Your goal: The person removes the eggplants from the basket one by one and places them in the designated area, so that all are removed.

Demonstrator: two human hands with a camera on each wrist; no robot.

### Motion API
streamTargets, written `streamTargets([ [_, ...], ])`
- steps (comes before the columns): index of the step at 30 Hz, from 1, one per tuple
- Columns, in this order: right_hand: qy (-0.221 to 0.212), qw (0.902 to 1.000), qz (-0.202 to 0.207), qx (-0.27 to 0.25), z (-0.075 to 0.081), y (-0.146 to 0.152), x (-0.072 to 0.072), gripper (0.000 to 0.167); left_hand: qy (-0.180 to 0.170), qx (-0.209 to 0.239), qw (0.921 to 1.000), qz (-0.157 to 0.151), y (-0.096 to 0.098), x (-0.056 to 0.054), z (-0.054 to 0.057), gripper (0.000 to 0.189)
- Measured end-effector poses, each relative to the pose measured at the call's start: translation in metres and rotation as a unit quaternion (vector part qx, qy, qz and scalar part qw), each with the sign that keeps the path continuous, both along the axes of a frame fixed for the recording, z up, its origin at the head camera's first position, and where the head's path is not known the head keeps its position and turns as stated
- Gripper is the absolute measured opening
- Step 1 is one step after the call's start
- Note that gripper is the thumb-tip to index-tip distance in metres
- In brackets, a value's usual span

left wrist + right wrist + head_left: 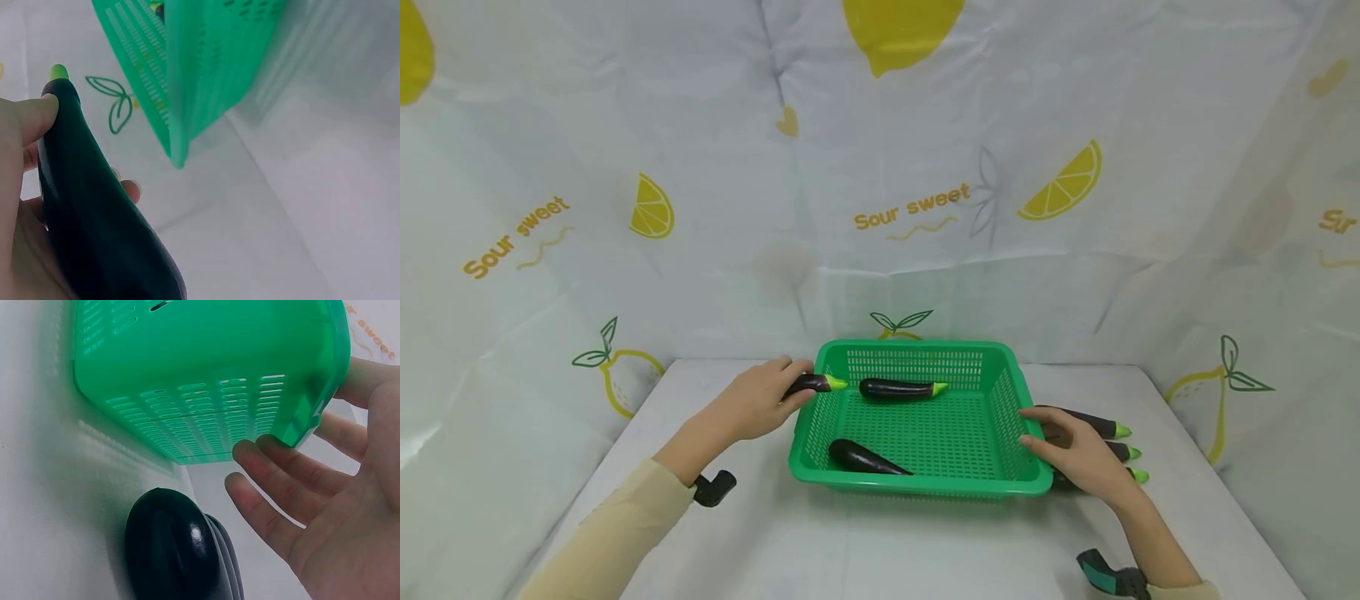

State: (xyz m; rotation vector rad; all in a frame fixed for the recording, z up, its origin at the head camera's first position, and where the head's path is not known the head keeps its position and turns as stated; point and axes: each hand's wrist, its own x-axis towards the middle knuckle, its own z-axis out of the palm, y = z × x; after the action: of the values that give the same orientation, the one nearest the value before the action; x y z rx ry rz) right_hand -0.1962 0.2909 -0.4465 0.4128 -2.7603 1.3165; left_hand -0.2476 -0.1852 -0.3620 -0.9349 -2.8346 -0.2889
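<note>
My left hand [760, 402] grips an eggplant [807, 383] at the left rim of a green plastic basket [925, 485]. In the left wrist view, the dark eggplant [103, 194] fills the palm, its thumb near the light green stem end. Inside the basket lie two more: one eggplant [895, 389] along the back, another eggplant [867, 457] by the front wall. At the right rim, my right hand [1078, 454] holds the basket, thumb and index finger over the edge. The right wrist view shows the other fingers [281, 487] spread outside the perforated wall.
Three eggplants lie on the white table [925, 550] right of the basket, partly behind the right hand; the rear eggplant [1090, 422] shows its stem end. A lemon-printed white sheet [737, 275] hangs behind and along both sides.
</note>
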Motion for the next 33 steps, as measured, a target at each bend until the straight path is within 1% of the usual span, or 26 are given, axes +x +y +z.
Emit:
streamTargets([
  [7, -0.001, 1.0000, 0.000, 0.000, 0.000, 0.001, 0.000, 0.050, 0.013, 0.011, 0.9991, 0.038, -0.023, -0.007, -0.008, 0.031],
  [13, 0.003, 1.0000, 0.004, -0.001, 0.000, 0.001, 0.000, 0.050, 0.008, 0.019, 0.9977, 0.065, -0.040, -0.011, -0.013, 0.032],
  [18, -0.001, 1.0000, -0.001, -0.002, -0.001, 0.001, 0.000, 0.051, 0.008, 0.018, 0.9963, 0.084, -0.052, -0.017, -0.021, 0.036],
  [23, -0.003, 1.0000, -0.005, -0.002, -0.001, 0.002, -0.001, 0.052, 0.011, 0.012, 0.9944, 0.104, -0.065, -0.025, -0.034, 0.037],
  [27, -0.002, 1.0000, -0.005, -0.003, -0.001, 0.001, -0.001, 0.052, 0.001, 0.006, 0.9924, 0.123, -0.074, -0.028, -0.047, 0.038],
  [33, -0.005, 1.0000, -0.004, -0.006, -0.001, 0.001, 0.000, 0.052, -0.009, 0.001, 0.9922, 0.124, -0.076, -0.030, -0.074, 0.036],
])
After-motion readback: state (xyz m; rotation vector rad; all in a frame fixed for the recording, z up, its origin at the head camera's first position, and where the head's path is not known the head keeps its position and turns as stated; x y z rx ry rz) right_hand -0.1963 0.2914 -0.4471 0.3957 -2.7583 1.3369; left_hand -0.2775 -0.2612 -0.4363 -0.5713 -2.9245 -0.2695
